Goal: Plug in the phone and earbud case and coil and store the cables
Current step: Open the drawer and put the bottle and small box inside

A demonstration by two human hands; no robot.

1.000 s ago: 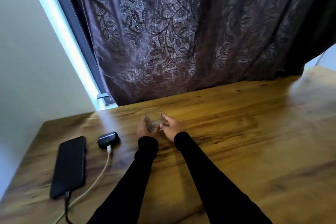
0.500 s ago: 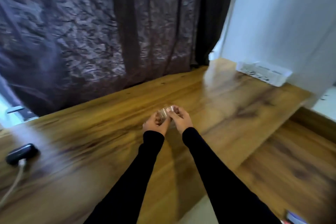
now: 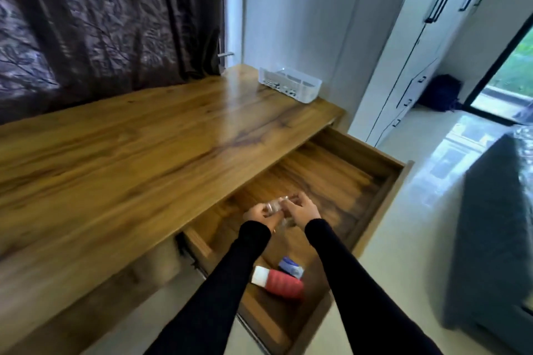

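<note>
Your left hand and right hand are close together above the open drawer, which is pulled out from under the tabletop's right end. Between them you hold a small clear, blurred bundle; whether it is a coiled cable cannot be told. Both grips have fingers curled in and pinching that bundle from either side, left from its left, right from its right. The bundle is over the drawer's middle, near the tabletop's front edge. In the drawer's near end lie a red roll with a white cap and, just beside it, a blue and white item. A white plastic basket sits at the tabletop's far right corner.
</note>
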